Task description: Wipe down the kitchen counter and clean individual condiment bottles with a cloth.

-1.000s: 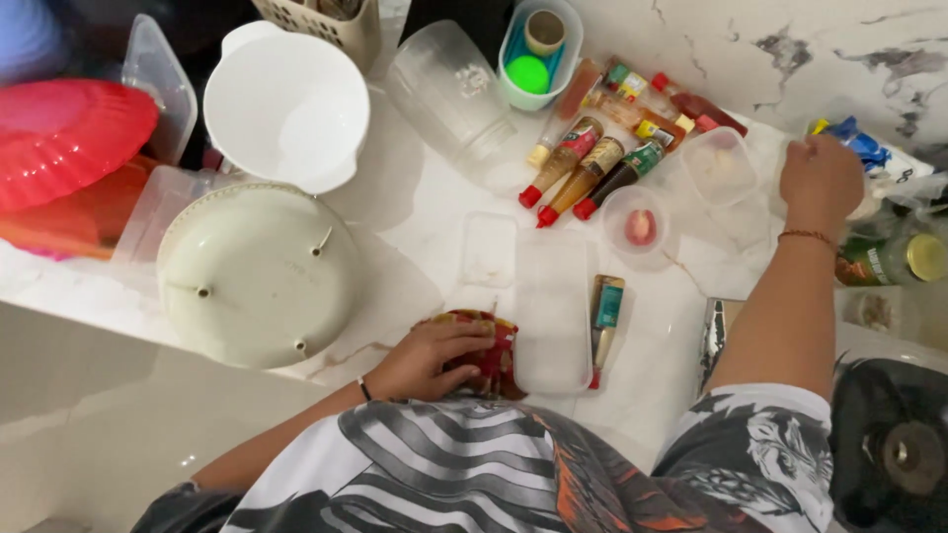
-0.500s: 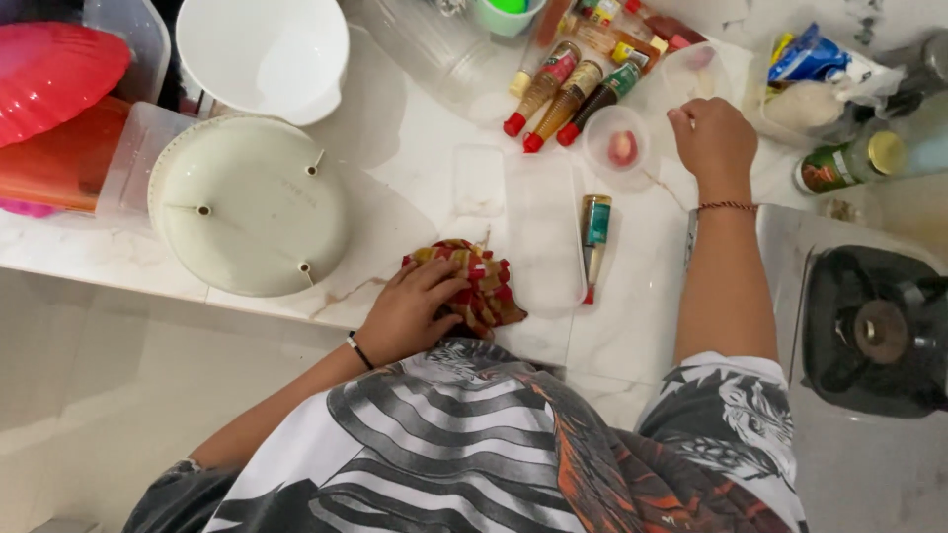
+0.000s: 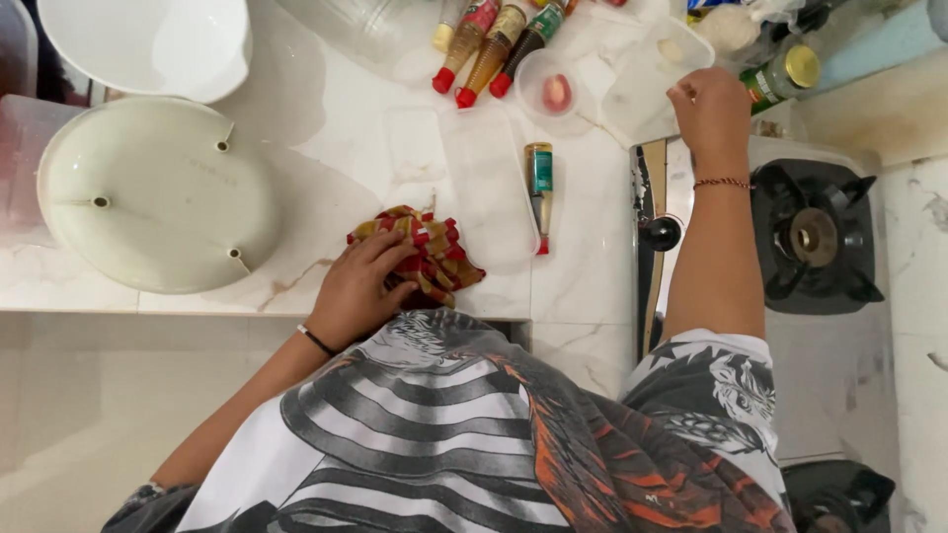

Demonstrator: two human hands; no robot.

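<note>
My left hand [image 3: 360, 281] presses on a bunched red and yellow checked cloth [image 3: 439, 259] near the front edge of the white marble counter [image 3: 592, 286], fingers curled into the fabric. My right hand [image 3: 709, 109] reaches out to the far right with its fingers curled. It sits at the edge of a clear plastic container [image 3: 647, 74], and I cannot see whether it grips it. A red thread bracelet is on that wrist.
An upturned cream basin [image 3: 148, 192] and a white bowl [image 3: 148, 39] stand at the left. Sauce bottles [image 3: 494, 39] lie at the back, with a small bottle [image 3: 539, 188] beside a clear lid [image 3: 489, 188]. A gas stove [image 3: 810, 237] is on the right, a green jar [image 3: 785, 74] behind it.
My right hand has come in from the packets at the far right to the clear container. My left hand stays on the cloth. The view has shifted rightward over the stove.
</note>
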